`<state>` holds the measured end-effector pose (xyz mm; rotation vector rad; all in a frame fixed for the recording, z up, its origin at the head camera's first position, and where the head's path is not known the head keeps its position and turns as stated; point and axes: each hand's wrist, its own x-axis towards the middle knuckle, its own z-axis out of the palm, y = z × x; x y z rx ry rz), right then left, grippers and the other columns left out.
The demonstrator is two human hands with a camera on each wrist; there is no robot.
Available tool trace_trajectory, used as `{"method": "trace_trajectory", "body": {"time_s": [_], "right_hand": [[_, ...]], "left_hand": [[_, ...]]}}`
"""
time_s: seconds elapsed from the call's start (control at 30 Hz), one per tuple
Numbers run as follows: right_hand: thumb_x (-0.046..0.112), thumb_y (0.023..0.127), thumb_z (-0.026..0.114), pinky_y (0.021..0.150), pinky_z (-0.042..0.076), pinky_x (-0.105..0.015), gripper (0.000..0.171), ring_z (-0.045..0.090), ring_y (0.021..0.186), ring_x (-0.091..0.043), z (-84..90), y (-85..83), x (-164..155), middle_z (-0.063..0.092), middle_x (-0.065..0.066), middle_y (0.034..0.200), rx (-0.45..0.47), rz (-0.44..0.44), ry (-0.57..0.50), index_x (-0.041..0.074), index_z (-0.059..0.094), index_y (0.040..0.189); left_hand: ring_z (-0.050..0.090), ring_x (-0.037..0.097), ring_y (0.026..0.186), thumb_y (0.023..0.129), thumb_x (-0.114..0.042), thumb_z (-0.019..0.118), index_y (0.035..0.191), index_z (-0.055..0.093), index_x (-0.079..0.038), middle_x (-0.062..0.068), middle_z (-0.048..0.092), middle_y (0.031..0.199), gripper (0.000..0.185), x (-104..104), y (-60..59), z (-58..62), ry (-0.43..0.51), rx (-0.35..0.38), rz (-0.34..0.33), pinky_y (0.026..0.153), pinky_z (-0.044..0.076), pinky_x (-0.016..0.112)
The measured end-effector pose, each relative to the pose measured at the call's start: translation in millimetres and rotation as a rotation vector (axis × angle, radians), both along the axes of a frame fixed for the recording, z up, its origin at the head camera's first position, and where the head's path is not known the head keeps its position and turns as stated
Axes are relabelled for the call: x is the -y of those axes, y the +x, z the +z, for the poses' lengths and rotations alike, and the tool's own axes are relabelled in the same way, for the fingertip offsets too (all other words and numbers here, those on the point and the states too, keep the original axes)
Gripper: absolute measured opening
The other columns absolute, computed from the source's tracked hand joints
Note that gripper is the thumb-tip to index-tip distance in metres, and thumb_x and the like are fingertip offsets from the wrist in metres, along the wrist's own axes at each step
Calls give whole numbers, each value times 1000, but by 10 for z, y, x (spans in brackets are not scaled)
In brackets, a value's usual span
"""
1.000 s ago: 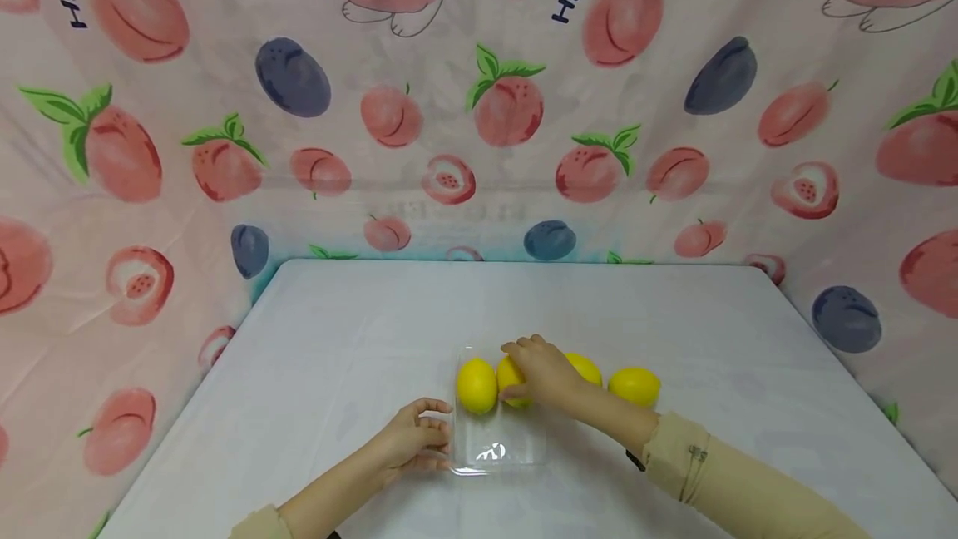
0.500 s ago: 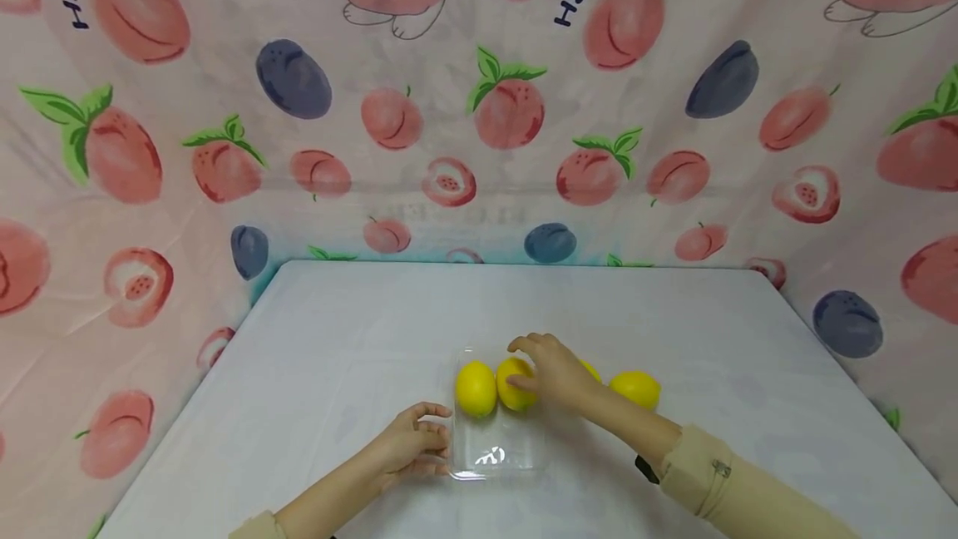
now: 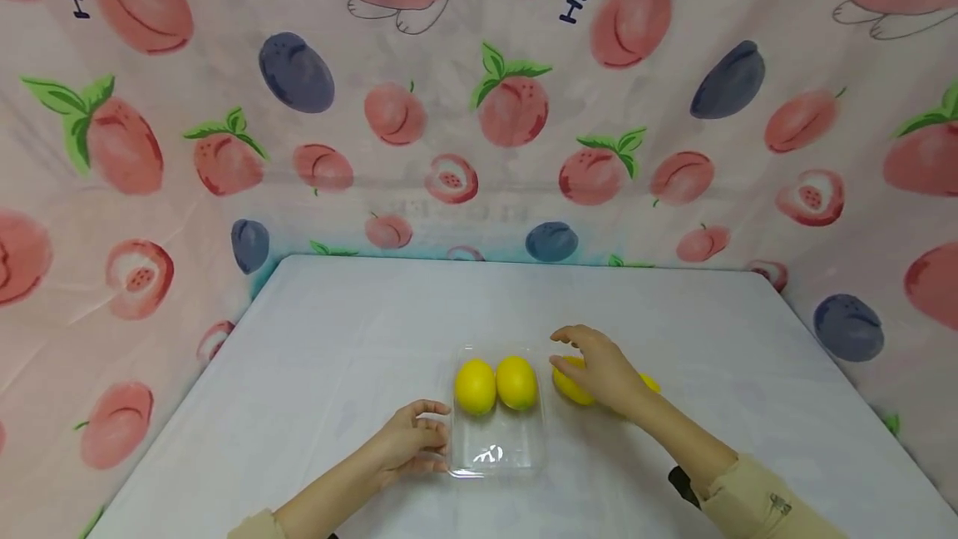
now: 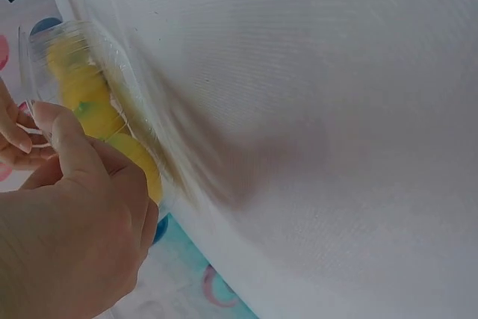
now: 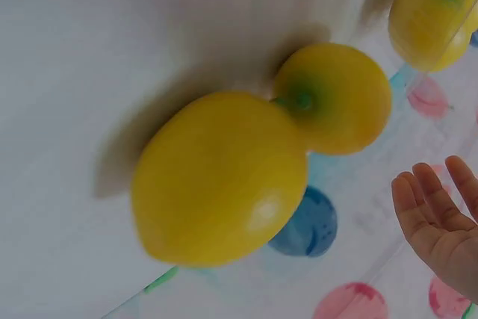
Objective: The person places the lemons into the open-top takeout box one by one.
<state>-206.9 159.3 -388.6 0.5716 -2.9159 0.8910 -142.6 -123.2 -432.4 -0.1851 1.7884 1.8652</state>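
**Right hand over loose lemon; left hand steadying tray**

I see a white bench [image 3: 374, 339] carrying a clear plastic tray [image 3: 497, 456] near its front edge. Two lemons [image 3: 496, 385] lie side by side in the tray's far half, touching each other.

The left hand [image 3: 412, 443] sits at the tray's left wall, fingers curled onto its rim, so that grip is closed on the tray. The right hand [image 3: 602, 368] hovers just right of the tray with fingers spread and relaxed, an open grip, above a third lemon [image 3: 569, 385] on the bench. A fourth lemon [image 3: 649, 383] lies behind the wrist, mostly hidden in the head view.

The right wrist view shows what the head view hides: both loose lemons [image 5: 224, 173] lie in contact end to end, with the open fingers [image 5: 433, 214] clear of them. The left wrist view, blurred, confirms the thumb [image 4: 63, 136] pressed against the tray wall.
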Motion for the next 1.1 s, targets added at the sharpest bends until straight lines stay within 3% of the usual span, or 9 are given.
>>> {"method": "trace_trajectory", "body": {"time_s": [0.37, 0.63, 1.1], "right_hand": [[16, 88, 65, 87, 52, -52, 33, 58, 101, -39, -19, 44, -490, 61, -20, 114, -4, -72, 48, 0, 59, 116], [23, 86, 67, 95, 44, -60, 44, 51, 112, -45, -84, 110, -787, 57, -25, 120, 86, -94, 97, -3, 56, 120], [43, 81, 69, 85, 48, -62, 68, 55, 101, -47, -238, 160, -1079, 52, -34, 115, 194, -143, 197, -6, 51, 124]], "left_hand": [[55, 12, 70, 89, 6, 55, 126, 38, 2, -1, 54, 82, 41, -6, -21, 6, -10, -6, -8, 63, 59, 26], [55, 12, 71, 86, 7, 56, 126, 37, 3, -1, 53, 83, 45, -13, -8, -25, 8, -3, -14, 65, 59, 27], [54, 11, 70, 84, 11, 56, 126, 38, 4, -1, 53, 83, 47, -3, 10, -9, 16, -17, 2, 63, 59, 25]]}}
